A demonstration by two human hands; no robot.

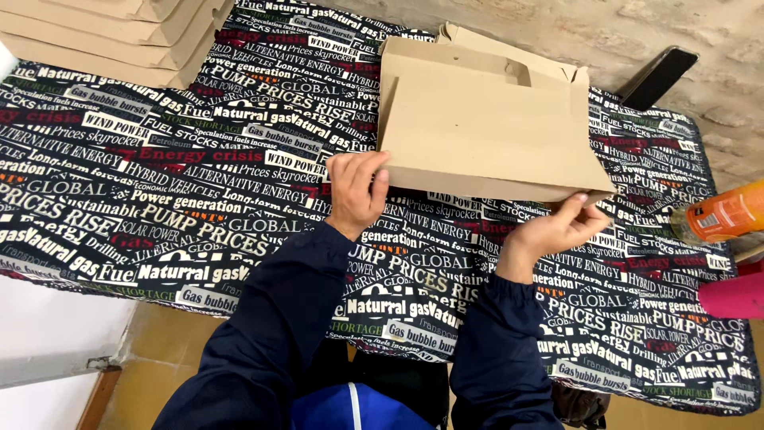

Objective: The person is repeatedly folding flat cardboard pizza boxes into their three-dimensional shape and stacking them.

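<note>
Head view: both hands (356, 193) (557, 231) gripping flat cardboard box (485, 127), seemingly empty

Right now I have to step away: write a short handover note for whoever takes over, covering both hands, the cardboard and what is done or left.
Left hand: gripping the near left corner of the flat cardboard piece.
Right hand: pinching its near right corner.
The cardboard lies on the printed tablecloth; a stack of flat cardboard sits at the far left corner.
An orange tool lies at the right edge, untouched.
Done: one panel looks folded over.
Left: the piece is not yet box-shaped; the stack is unfolded.
</note>
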